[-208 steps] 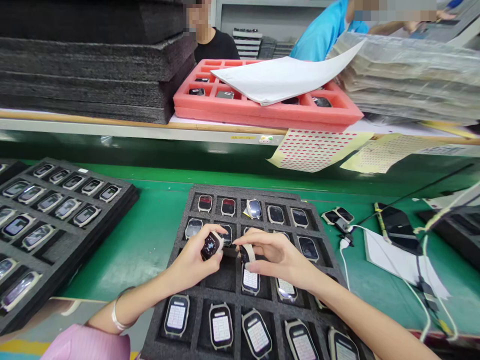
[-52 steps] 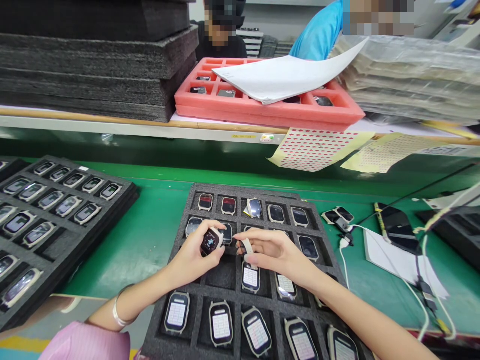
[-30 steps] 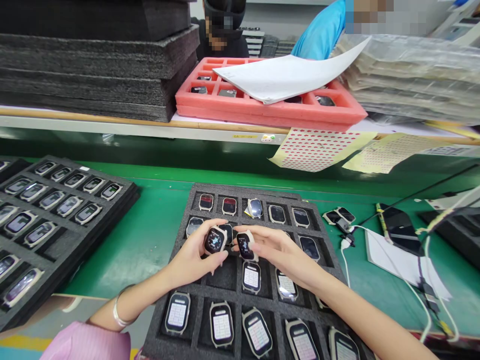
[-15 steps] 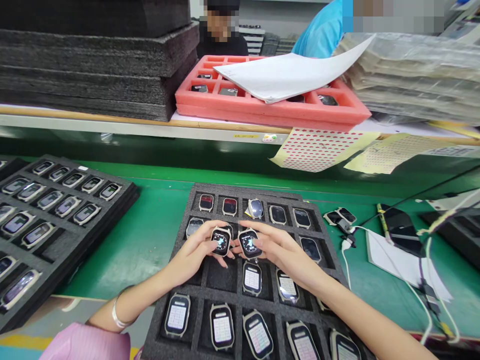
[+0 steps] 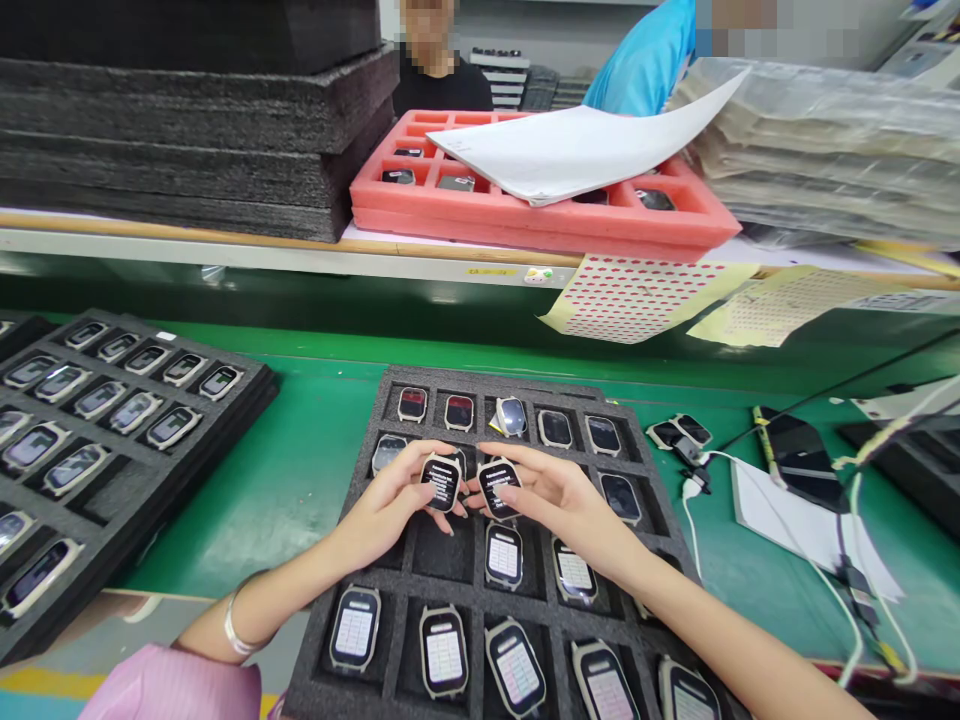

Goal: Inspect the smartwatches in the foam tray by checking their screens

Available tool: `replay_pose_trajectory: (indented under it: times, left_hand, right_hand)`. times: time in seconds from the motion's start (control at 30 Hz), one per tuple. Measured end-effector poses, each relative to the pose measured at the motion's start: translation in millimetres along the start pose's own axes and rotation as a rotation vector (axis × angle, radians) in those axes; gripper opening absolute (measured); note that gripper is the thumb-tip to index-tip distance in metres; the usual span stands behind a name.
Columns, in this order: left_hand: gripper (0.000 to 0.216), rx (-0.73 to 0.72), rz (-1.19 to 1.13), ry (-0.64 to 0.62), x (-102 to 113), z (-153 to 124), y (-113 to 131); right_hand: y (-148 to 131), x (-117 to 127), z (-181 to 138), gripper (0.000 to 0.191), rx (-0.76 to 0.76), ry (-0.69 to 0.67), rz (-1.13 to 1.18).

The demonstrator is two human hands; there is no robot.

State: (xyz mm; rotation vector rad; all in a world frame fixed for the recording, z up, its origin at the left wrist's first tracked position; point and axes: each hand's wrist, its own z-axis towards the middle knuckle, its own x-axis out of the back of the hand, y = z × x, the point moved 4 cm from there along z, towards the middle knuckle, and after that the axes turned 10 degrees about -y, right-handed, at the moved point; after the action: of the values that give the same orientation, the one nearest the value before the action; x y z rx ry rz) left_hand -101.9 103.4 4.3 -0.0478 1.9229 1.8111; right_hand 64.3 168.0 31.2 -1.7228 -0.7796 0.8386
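Note:
A black foam tray with pockets of strapless smartwatch bodies lies on the green bench in front of me. My left hand grips one watch body, its screen up and showing lines of text. My right hand holds a second watch body beside it, also showing text. Both are held just above the tray's middle rows, almost touching. Watches in the near rows show lit white grid screens; those in the far row are dark or red.
A second black tray of watches sits at left. White cables, a charger and two loose watches lie at right near a dark phone. A shelf behind holds a pink foam tray, paper and black foam stacks. Two people sit beyond.
Both hands have turned their watches from edge-on to face up and brought them side by side. The screens went from a round graphic to lines of text.

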Motion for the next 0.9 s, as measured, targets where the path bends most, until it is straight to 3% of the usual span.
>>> replay_pose_trajectory:
  times: [0.13, 0.3, 0.4, 0.5, 0.6, 0.7, 0.8, 0.9]
  left_hand:
    - [0.031, -0.035, 0.037, 0.01, -0.5, -3.0, 4.1]
    - [0.035, -0.053, -0.025, 0.011, 1.7, -15.7, 10.5]
    - [0.035, -0.047, -0.042, 0.023, 3.6, -26.0, 15.0]
    - [0.033, -0.033, -0.036, 0.021, 4.0, -33.0, 17.0]
    - [0.032, -0.022, -0.037, 0.041, 4.8, -35.5, 15.9]
    - [0.031, -0.017, -0.05, 0.06, 5.8, -35.8, 14.1]
    - [0.029, -0.004, -0.068, 0.063, 6.1, -36.0, 12.4]
    - [0.029, 0.003, -0.068, 0.065, 6.5, -36.3, 11.2]
  right_hand:
    - [1.7, -6.4, -0.2, 0.05, 0.001, -0.037, -0.016]
    - [3.9, -20.1, -1.7, 0.071, 0.056, -0.217, -0.05]
    - [7.5, -26.4, -0.1, 0.06, 0.056, -0.25, -0.315]
    - [8.1, -34.5, 3.0, 0.052, 0.167, -0.228, -0.775]
    - [7.9, -42.3, 5.3, 0.063, 0.264, -0.207, -1.137]
    - [4.2, -41.3, 8.0, 0.063, 0.275, -0.213, -1.243]
    - [-5.1, -29.3, 13.2, 0.041, 0.299, -0.144, -1.271]
    - [-11.6, -15.6, 21.5, 0.031, 0.325, -0.077, -1.329]
